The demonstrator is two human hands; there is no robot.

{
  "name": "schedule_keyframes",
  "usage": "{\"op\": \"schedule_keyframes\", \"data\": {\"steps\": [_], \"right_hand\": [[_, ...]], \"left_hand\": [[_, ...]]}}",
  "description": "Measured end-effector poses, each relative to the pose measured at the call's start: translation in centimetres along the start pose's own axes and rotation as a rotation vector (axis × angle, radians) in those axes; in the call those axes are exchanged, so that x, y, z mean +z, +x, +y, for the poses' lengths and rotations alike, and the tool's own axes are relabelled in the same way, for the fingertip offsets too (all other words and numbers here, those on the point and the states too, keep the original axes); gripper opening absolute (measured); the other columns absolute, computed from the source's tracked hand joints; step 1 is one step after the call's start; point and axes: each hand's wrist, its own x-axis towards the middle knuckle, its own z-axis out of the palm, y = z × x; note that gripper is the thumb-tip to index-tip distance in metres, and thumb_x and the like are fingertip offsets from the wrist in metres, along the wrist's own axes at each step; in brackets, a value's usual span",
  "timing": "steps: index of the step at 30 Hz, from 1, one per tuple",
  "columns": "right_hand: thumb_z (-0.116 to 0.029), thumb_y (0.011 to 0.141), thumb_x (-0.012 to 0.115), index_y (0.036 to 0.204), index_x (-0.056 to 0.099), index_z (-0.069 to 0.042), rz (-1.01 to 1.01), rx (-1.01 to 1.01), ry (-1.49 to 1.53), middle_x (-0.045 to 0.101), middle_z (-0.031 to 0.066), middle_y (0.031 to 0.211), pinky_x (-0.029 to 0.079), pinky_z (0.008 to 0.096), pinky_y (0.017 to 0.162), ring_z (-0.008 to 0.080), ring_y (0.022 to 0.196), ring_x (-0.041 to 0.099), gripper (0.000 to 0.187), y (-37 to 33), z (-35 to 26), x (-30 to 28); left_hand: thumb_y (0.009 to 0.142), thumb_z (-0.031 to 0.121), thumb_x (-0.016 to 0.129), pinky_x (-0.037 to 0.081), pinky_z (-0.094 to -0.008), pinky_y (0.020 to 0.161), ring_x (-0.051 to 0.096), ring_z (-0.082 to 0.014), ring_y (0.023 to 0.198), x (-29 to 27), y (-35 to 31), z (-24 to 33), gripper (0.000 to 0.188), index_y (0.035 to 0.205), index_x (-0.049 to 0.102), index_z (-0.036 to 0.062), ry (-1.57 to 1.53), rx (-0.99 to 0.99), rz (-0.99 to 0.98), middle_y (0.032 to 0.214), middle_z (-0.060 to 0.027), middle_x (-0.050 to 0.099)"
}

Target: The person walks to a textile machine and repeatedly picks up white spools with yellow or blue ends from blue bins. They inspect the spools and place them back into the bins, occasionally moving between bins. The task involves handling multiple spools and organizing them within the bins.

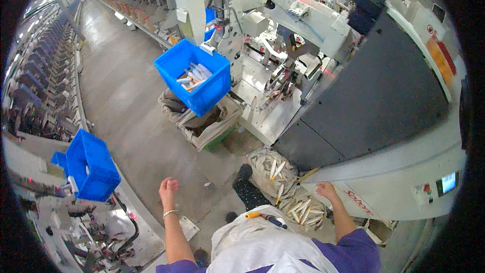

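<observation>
Both hands hang free: right hand [327,190] released beside the sack of bobbins [288,192], left hand [167,188] loosely curled, well apart.

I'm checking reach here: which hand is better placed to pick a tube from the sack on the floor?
Probably the right hand: it hovers just beside the sack of tubes. The left hand hangs over bare floor, farther away.

sleeves: short, purple | front: white apron | left wrist: thin bracelet | shoe: dark, speckled
</observation>
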Motion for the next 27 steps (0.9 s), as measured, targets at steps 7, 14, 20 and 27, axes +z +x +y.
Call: {"op": "schedule_keyframes", "data": {"steps": [7,14,20,27], "right_hand": [[-0.013,0.086,0.062,0.1,0.064,-0.005,-0.254,0.032,0.566,0.066,0.0054,0.078,0.05,0.0266,0.054,0.0126,0.062,0.061,0.016,25.7,-15.5,6.1],[-0.007,0.084,0.056,0.107,0.063,-0.007,0.261,-0.182,0.123,0.067,0.0106,0.083,0.05,0.0352,0.063,0.0218,0.072,0.065,0.024,52.2,-24.7,10.6],[-0.006,0.082,0.055,0.112,0.058,-0.011,0.59,-0.377,0.137,0.06,0.0126,0.102,0.05,0.0412,0.076,0.0334,0.091,0.059,0.03,74.8,-26.5,13.2],[-0.005,0.078,0.056,0.114,0.057,-0.01,0.523,-0.526,-0.666,0.057,0.0086,0.111,0.052,0.0371,0.076,0.0263,0.094,0.06,0.036,92.5,-28.8,14.8]], "left_hand": [[0.088,0.023,0.059,0.053,-0.0353,0.066,0.068,-0.0203,0.075,20.0,9.6,-2.2,0.024,0.094,0.065,0.0004,0.593,-0.359,-0.339,0.082,-0.0123,0.069],[0.083,0.04,0.061,0.05,-0.0465,0.08,0.062,-0.0408,0.091,33.4,18.0,-8.8,0.051,0.121,0.053,0.007,1.217,-0.36,-0.676,0.1,-0.0247,0.063],[0.079,0.058,0.06,0.035,-0.0536,0.101,0.036,-0.0463,0.126,44.0,24.8,-15.7,0.088,0.145,0.025,0.0118,1.59,-0.478,-0.931,0.14,-0.0251,0.036],[0.085,0.049,0.056,0.043,-0.0555,0.09,0.049,-0.0435,0.112,46.5,30.0,-16.1,0.071,0.138,0.036,0.0064,1.566,-0.04,-0.874,0.134,-0.0214,0.045]]}}
